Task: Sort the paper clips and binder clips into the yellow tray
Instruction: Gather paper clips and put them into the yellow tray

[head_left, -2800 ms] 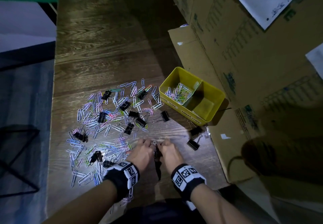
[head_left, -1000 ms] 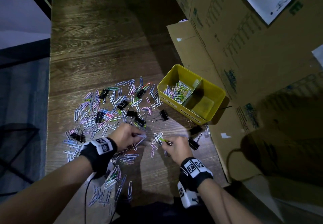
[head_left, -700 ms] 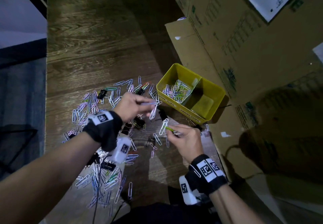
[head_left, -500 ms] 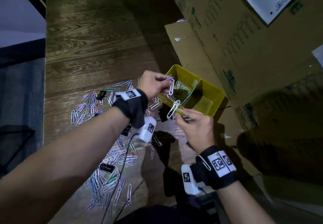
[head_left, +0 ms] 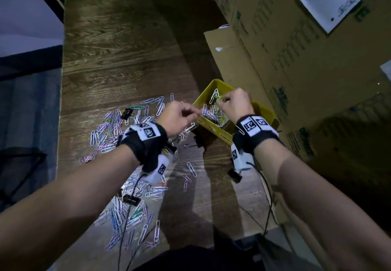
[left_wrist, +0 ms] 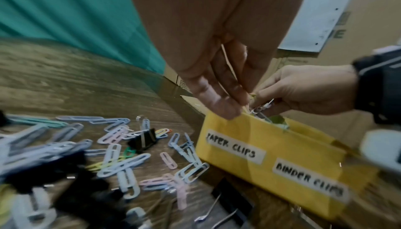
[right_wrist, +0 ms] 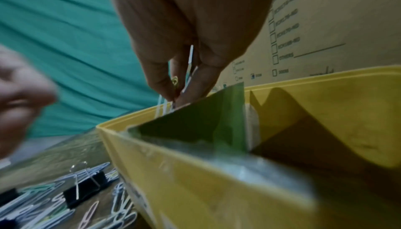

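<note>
The yellow tray holds some paper clips. More paper clips and black binder clips lie left of it.

Dark wood-grain tabletop, strewn on its near left with pastel plastic-coated paper clips and small black binder clips, with a yellow plastic divided tray at the right edge, against brown cardboard boxes.

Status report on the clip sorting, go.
Right hand pinches paper clips over the yellow tray, paper-clip side. Left hand at the tray's near edge, grip unclear. Binder clips on the table. Nothing blocking.
</note>
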Demonstrator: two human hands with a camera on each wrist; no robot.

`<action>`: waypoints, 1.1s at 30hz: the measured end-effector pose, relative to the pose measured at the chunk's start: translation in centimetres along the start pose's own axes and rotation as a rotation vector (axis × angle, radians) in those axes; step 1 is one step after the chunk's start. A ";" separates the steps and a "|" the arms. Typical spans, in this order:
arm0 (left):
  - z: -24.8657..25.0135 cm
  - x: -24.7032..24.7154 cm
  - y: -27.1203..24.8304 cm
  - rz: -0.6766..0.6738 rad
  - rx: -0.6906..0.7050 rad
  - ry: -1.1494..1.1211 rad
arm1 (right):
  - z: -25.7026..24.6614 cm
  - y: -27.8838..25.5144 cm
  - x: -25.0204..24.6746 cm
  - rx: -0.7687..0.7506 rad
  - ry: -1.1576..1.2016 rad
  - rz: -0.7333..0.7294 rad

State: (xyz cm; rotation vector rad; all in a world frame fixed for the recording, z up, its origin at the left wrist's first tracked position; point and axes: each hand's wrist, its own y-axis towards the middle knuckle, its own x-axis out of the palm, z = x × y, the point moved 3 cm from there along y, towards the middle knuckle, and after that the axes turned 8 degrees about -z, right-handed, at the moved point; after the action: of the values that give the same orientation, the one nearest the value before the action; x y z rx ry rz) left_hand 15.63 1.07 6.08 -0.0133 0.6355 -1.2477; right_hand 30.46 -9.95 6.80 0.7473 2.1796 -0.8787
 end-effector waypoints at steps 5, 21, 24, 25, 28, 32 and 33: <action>-3.3 -0.2 -4.5 -0.225 -0.017 0.304 | -0.6 -0.3 2.0 -0.064 -0.084 -0.130; -14.9 3.9 -22.8 -1.014 -0.567 0.688 | -2.7 -17.2 16.2 -0.632 -0.182 -0.969; -16.3 5.3 -23.8 -1.085 -0.521 0.783 | -2.1 -20.3 20.3 -0.657 -0.250 -1.209; -16.2 5.7 -23.6 -1.113 -0.486 0.807 | -2.0 -21.0 21.2 -0.658 -0.258 -1.259; -13.9 7.5 -21.5 -0.975 -0.334 0.794 | -1.7 -21.8 22.7 -0.643 -0.278 -1.293; -11.6 8.4 -18.6 -0.738 -0.194 0.824 | -0.1 -19.2 21.3 -0.603 -0.378 -1.068; -11.2 8.7 -17.9 -0.726 -0.161 0.805 | 0.4 -18.4 20.4 -0.583 -0.381 -1.010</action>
State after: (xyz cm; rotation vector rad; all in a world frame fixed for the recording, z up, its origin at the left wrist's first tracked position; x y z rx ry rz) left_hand -3.66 -8.99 -0.85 0.1433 1.5182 -1.9087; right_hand 5.12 -16.34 -1.83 -0.8135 2.2141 -0.6635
